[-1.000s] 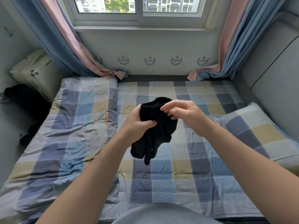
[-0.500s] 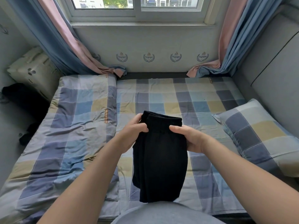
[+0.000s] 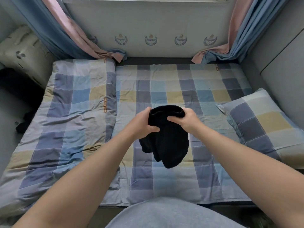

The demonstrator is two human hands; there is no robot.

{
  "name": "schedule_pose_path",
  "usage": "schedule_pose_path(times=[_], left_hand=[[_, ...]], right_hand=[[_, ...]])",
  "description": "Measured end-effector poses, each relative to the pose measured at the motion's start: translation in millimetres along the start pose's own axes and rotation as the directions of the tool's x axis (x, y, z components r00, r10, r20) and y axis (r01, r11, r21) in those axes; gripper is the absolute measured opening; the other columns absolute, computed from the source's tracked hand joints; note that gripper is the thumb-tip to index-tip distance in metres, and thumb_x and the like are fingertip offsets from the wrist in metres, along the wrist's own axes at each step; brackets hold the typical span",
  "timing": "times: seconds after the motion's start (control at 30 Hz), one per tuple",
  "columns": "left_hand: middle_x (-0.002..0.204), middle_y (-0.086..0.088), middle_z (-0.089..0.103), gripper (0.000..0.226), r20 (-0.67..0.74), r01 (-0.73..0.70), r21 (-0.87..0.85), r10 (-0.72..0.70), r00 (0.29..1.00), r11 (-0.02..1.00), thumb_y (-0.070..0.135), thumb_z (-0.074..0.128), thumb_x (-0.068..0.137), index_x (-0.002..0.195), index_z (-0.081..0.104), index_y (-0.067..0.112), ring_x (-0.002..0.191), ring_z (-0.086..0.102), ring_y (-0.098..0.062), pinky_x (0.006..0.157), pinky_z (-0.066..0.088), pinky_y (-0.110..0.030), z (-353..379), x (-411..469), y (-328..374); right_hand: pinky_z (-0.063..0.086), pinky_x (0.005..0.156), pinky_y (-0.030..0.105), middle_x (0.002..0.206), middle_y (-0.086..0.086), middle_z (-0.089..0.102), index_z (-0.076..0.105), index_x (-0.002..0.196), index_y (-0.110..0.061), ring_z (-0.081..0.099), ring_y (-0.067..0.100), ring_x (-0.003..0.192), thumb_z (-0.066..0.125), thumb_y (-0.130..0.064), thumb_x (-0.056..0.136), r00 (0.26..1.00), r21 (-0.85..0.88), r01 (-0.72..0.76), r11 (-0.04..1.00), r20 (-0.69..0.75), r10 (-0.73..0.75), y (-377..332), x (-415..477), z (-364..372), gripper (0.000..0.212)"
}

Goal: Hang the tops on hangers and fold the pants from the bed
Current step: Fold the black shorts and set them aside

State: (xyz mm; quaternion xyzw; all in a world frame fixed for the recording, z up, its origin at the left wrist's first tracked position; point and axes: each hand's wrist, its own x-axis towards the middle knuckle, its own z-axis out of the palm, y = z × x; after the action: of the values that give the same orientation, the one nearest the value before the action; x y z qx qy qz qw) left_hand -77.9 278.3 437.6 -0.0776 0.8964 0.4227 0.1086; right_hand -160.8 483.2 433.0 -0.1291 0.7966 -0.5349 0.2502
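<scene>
- The black pants (image 3: 171,142), hanging flat and long half a second earlier, had bunched up, with the waistband arched between the hands.
- Left hand (image 3: 141,124) and right hand (image 3: 185,119) each gripped the waistband, fingers curled tight round the cloth, probably gathering it for a fold.
- The pants hung in the air over the checked sheet (image 3: 164,89).
- A quilt (image 3: 70,112) lay to the left, a pillow (image 3: 263,122) to the right and curtains (image 3: 69,35) at the back wall.
</scene>
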Motion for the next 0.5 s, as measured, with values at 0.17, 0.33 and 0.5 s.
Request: schedule_pose_path(times=[0.17,0.33,0.5], left_hand=[[0.103,-0.001,0.064,0.028,-0.217,-0.076,0.180,0.115,0.969,0.981,0.018,0.070,0.088,0.110,0.053,0.018,0.095,0.060,-0.026,0.082,0.053,-0.048,-17.3,31.8,18.8],[0.105,0.000,0.066,0.029,-0.313,-0.138,0.258,0.218,0.924,0.956,0.013,0.067,0.086,0.114,0.058,0.017,0.100,0.058,-0.028,0.086,0.048,-0.047,-16.6,42.1,25.5],[0.102,0.002,0.066,0.027,-0.232,-0.106,0.258,0.168,0.958,0.960,0.007,0.064,0.085,0.110,0.059,0.016,0.098,0.057,-0.029,0.082,0.043,-0.042,29.6,29.4,-13.4]], right_hand=[[0.057,0.085,0.034,0.091,-0.008,0.076,0.072,0.097,-0.027,0.071,0.012,0.090,0.081,-0.025,0.083,0.992,-0.083,0.087,0.993,-0.086,-0.094,-23.7,29.5,-19.2,0.016],[0.052,0.075,0.031,0.082,-0.013,0.068,0.065,0.085,-0.033,0.065,0.014,0.085,0.079,-0.036,0.081,0.973,-0.233,0.126,0.964,-0.162,-0.166,-28.1,29.2,-25.7,0.015],[0.043,0.077,0.027,0.091,-0.011,0.059,0.062,0.094,-0.025,0.056,0.019,0.094,0.078,-0.025,0.083,0.986,-0.365,0.038,0.930,-0.139,-0.095,30.3,9.2,-2.8,0.020]])
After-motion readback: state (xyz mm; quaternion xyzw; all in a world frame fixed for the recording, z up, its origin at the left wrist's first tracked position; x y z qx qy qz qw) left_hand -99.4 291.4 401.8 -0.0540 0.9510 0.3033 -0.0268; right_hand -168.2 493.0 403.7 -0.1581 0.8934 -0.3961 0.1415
